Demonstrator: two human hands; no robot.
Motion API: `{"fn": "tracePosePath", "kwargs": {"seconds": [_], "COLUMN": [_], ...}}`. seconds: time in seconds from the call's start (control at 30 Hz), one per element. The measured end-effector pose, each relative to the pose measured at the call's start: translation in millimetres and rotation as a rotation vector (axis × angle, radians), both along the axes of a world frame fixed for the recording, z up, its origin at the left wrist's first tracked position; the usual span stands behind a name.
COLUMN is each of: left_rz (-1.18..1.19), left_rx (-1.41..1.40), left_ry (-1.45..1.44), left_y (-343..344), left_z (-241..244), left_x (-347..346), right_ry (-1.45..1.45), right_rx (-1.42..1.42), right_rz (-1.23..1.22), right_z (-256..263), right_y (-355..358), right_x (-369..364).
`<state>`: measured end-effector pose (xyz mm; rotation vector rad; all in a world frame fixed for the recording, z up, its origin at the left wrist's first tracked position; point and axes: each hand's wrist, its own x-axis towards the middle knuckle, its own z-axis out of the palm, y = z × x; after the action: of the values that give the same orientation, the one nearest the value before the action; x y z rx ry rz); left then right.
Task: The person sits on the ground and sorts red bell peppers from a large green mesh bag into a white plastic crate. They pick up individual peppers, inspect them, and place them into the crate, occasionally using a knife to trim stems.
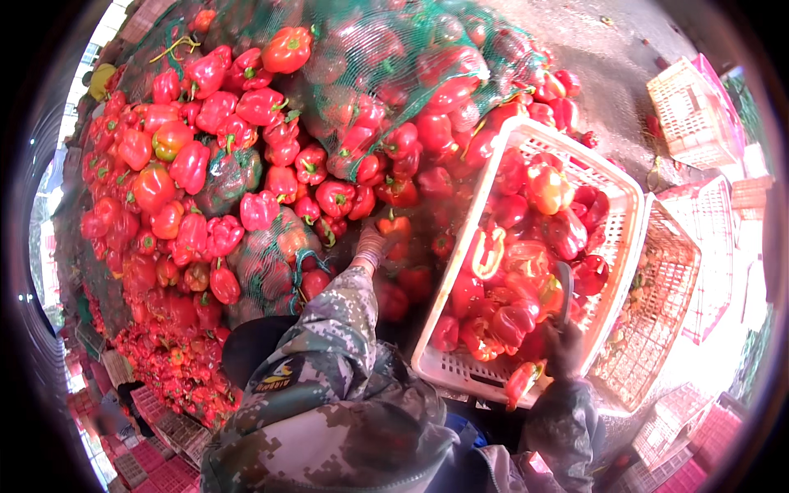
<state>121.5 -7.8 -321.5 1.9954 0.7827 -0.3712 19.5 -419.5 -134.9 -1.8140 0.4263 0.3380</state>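
Note:
My left hand (371, 244) reaches down at the edge of the pepper heap. Its fingers are beside an orange-red bell pepper (394, 225); blur and shadow hide whether they grip it. My right hand (563, 350), dark and partly shaded, is closed around a curved blade tool (566, 289), whose grey blade rises above the fist. Under that hand stands a pale plastic crate (425, 336) with slotted walls, holding red peppers, some of them cut open. A cut piece of red pepper (521, 383) lies on the crate's near rim, close to my right hand.
Loose red peppers (203, 166) spread over the left side. Green mesh sacks (370, 55) full of peppers lie behind them. A second crate (656, 296) with scraps adjoins the first on the right. More crates (693, 114) stand at the far right.

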Motion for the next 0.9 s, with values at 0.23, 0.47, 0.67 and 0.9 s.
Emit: {"fn": "tracePosePath", "kwargs": {"seconds": [0.23,0.47,0.67,0.9], "left_rz": [-0.116,-0.57,-0.773,-0.776], "left_rx": [-0.432,0.262,0.295,0.041], "left_ry": [-0.603,-0.881,-1.065,-1.021], "left_y": [-51,-136,-180,-216], "left_z": [137,251,269,258], "left_x": [22,-38,-63,-80], "right_ry": [0.007,-0.194,-0.167,0.036], "right_rx": [0.033,-0.08,-0.191,-0.56], "right_rz": [0.221,0.215,0.204,0.619], "right_z": [38,64,75,1], "right_y": [78,97,64,41], "right_x": [24,10,-22,-13]}}
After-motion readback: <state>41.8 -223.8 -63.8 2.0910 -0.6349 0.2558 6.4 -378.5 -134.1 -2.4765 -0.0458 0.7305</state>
